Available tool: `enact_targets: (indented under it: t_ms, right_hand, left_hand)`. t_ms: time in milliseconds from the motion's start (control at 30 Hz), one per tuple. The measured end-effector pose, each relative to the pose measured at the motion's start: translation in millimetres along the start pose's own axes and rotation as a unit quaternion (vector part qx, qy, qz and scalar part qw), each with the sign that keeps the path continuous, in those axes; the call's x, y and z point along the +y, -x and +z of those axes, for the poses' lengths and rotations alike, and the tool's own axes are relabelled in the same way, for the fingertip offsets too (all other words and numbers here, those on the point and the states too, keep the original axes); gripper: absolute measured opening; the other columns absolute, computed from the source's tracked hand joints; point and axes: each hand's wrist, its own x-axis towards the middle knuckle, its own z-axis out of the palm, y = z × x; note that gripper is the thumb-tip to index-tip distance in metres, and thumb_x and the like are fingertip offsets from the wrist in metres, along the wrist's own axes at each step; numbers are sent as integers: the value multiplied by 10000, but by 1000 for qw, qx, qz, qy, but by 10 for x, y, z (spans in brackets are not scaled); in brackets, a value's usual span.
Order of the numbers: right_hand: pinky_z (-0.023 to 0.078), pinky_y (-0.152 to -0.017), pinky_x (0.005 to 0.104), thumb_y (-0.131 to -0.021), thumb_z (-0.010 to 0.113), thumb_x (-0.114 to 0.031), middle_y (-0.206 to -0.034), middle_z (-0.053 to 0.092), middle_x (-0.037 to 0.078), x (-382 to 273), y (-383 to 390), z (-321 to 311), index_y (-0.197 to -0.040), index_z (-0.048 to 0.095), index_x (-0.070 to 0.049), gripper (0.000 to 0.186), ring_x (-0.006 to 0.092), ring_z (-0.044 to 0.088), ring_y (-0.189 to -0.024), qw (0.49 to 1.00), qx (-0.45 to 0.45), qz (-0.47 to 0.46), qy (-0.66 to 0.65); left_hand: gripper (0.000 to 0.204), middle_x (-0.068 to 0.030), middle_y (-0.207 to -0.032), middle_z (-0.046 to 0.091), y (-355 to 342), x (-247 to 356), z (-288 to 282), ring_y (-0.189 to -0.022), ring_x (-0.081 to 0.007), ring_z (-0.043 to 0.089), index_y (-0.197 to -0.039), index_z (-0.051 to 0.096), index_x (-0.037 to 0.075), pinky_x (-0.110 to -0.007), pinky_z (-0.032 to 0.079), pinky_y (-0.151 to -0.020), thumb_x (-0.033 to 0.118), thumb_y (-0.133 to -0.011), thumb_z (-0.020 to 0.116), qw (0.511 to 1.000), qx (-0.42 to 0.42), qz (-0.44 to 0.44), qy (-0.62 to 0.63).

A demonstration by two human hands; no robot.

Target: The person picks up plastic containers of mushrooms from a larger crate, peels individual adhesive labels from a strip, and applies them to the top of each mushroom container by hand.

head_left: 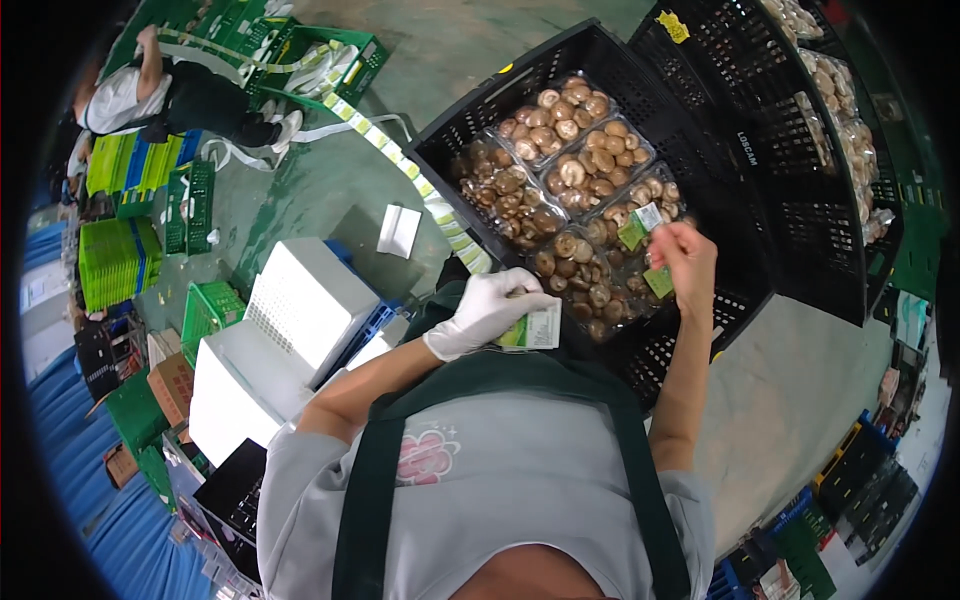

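Note:
My left hand, in a white glove, is closed around a small stack of green and white labels in front of my apron. My bare right hand is over the right side of a black crate, fingers pinched at a green label; the fingertips partly hide the grip. Just beyond them, a green and white label lies on a mushroom pack. Clear plastic packs of brown mushrooms fill much of the crate in rows.
Another black crate stands tilted at the right, beside more mushroom packs. A label strip runs from a green crate to my crate. White bins stand at left. A person works at far left.

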Motion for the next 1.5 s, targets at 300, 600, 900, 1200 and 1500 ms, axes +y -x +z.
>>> enact_targets:
  t_ms: [300,600,900,1200,1500]
  right_hand:
    - [399,-505,267,-761,707,-215,-596,571,72,56,500,1047,-780,615,7,240,96,484,-527,975,-217,27,47]
    - [415,-446,213,-825,640,-174,-597,597,15,82,24,900,-797,650,-2,175,66,520,-493,959,-187,-78,200]
    - [499,-682,300,-690,764,-312,-873,678,101,479,-1673,491,-979,642,4,445,162,643,-759,966,-84,-33,242]
    - [506,-621,409,-730,670,-506,-872,654,160,535,-1762,839,-1259,416,-74,729,307,636,-785,796,45,62,601]
    - [421,-472,194,-846,633,-157,-646,608,16,-300,-177,1126,-855,598,22,182,41,535,-541,958,-286,21,22]
  left_hand:
    - [268,-68,-957,645,-115,-40,-272,-861,-95,592,-1069,609,27,-258,474,-803,62,-804,630,996,-61,69,23]
    - [390,-82,-782,663,-222,-219,-350,-709,-174,649,-952,639,60,-275,503,-671,316,-686,765,999,13,14,-40]
    - [407,-66,-685,650,-89,-411,-665,-578,-89,601,-1000,651,50,-241,496,-592,315,-710,756,998,-1,-49,-26]
    - [325,-34,-763,662,15,-365,-717,-641,-42,585,-979,656,32,-214,498,-630,214,-728,753,996,-1,-41,80]
    - [478,-54,-1048,624,-196,-55,-849,-950,-100,570,-1182,532,21,-248,463,-831,114,-750,715,999,-30,-6,25]
